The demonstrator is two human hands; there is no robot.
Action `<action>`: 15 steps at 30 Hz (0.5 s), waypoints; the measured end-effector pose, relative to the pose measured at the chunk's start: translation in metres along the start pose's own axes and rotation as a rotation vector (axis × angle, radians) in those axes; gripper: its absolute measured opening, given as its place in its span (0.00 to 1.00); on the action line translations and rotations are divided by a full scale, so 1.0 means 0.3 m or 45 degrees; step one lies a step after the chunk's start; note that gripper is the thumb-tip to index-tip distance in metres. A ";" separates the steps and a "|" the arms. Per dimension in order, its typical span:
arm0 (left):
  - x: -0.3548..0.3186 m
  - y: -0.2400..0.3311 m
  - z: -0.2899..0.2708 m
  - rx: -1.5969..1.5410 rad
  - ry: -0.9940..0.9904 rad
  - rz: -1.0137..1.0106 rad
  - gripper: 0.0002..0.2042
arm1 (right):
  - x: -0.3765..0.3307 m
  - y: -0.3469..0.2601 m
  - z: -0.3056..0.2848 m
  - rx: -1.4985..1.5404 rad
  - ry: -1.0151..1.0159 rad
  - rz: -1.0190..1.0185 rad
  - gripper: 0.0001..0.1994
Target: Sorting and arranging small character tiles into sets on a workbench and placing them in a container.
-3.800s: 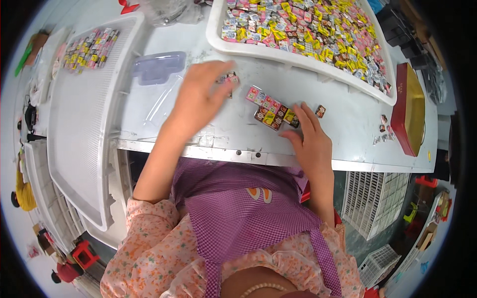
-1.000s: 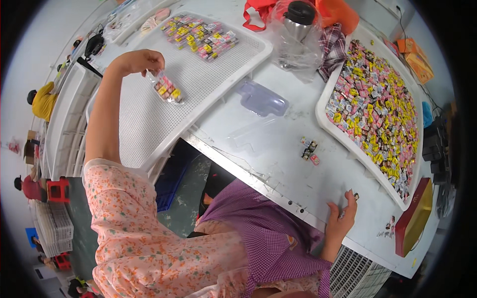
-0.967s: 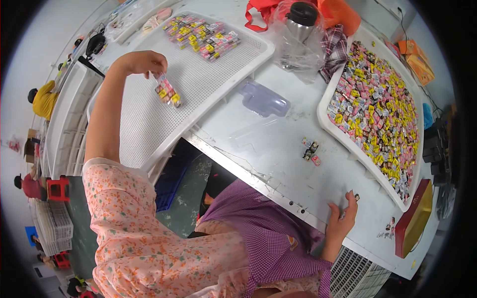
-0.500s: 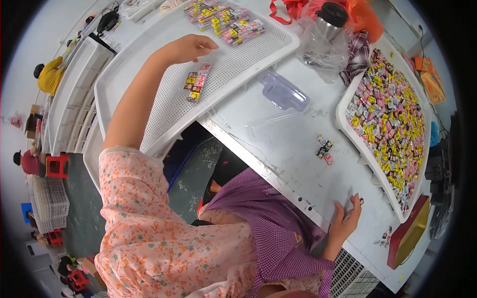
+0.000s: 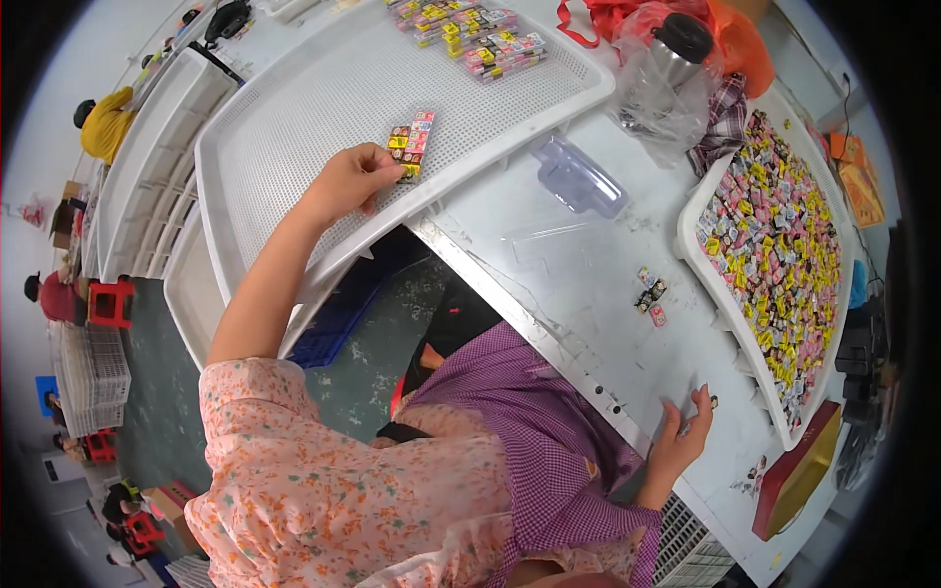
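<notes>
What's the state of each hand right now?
Left hand: at the pack; whether it grips cannot be told.
Right hand: open, beside a block.

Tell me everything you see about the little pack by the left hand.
The pack is two staggered rows of small blocks, one mainly pink, the other brown and yellow. It lies on the white perforated tray; the left hand's fingertips are at its near end, seemingly touching. Any wrapping is unclear.

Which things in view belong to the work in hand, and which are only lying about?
Seemingly in the work:
block packet at the left hand
perforated tray
other packets
white tub
loose blocks

Seemingly just lying about:
steel flask
orange bag
plaid cloth
</notes>
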State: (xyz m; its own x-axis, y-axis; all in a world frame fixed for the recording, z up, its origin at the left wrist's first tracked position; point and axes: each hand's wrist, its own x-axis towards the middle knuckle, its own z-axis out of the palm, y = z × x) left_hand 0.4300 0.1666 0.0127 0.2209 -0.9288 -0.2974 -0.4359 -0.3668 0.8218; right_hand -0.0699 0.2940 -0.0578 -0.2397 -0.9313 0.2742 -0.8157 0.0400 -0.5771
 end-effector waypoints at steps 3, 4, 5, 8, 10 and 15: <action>0.004 0.004 0.011 0.034 0.036 -0.027 0.12 | 0.001 -0.011 0.003 0.024 -0.013 0.028 0.26; 0.001 0.010 0.012 0.073 0.072 -0.038 0.12 | 0.004 -0.018 0.000 0.014 -0.015 0.034 0.26; 0.000 0.012 0.014 0.069 0.070 -0.041 0.12 | 0.003 -0.023 -0.002 0.002 -0.017 0.042 0.26; -0.006 0.025 0.020 0.097 0.059 -0.052 0.12 | -0.002 -0.006 0.003 -0.022 0.004 0.026 0.26; -0.010 0.043 0.028 0.228 0.085 -0.040 0.11 | -0.001 -0.018 0.001 -0.001 -0.003 0.069 0.25; -0.012 0.015 0.050 0.394 0.111 0.308 0.07 | 0.004 -0.021 0.000 0.009 -0.017 0.085 0.24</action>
State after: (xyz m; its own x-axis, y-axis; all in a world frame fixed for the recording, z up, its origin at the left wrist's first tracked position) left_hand 0.4141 0.1674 0.0100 0.1470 -0.9873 -0.0603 -0.7239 -0.1489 0.6737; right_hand -0.0651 0.2925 -0.0538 -0.2865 -0.9314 0.2247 -0.7942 0.0997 -0.5994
